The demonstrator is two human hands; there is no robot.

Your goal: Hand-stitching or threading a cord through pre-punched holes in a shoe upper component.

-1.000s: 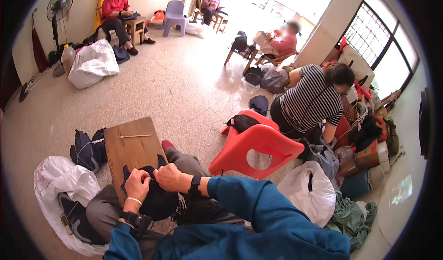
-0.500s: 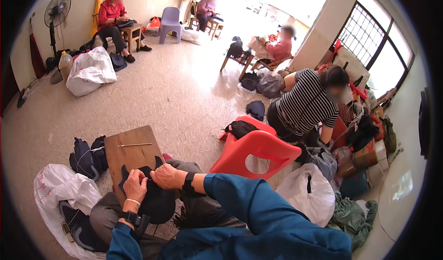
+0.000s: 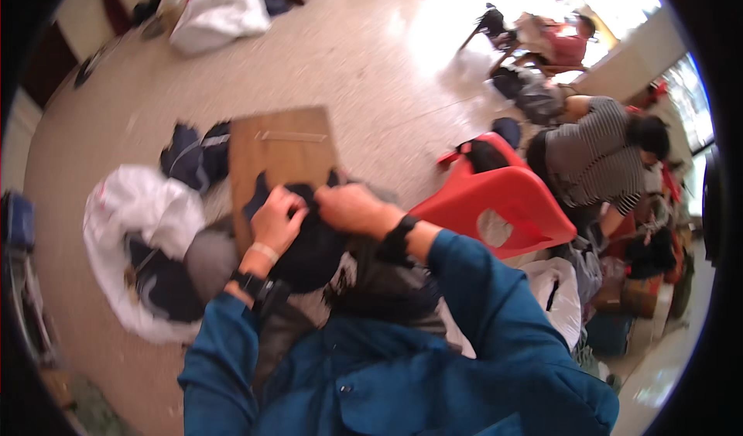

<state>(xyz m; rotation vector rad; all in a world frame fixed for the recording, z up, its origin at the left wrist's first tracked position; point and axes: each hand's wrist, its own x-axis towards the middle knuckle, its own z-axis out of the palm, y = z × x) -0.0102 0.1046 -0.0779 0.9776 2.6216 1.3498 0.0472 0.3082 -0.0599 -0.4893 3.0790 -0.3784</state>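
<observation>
A dark fabric piece (image 3: 311,258) with pointed ends lies over my lap and the near end of a wooden board (image 3: 282,153). My left hand (image 3: 277,221) is at its left side, thumb and fingers curled close together on the cloth. My right hand (image 3: 357,210) is closed on the upper right edge, near one pointed end. Blur hides the exact fingertip contact and any thread between the hands. On the far part of the board lies a thin, light-coloured stick-like tool (image 3: 292,136).
Dark fabric pieces (image 3: 190,157) lie left of the board, above a white sack (image 3: 139,212) holding more. At right stand a red plastic chair (image 3: 495,204) and a white bag (image 3: 559,289). A person in a striped top (image 3: 592,157) bends over piled bags and boxes.
The view has tilted down, so the room sits higher and further right in the picture. Both hands stay at the dark fabric; my left thumb and forefinger have lifted slightly.
</observation>
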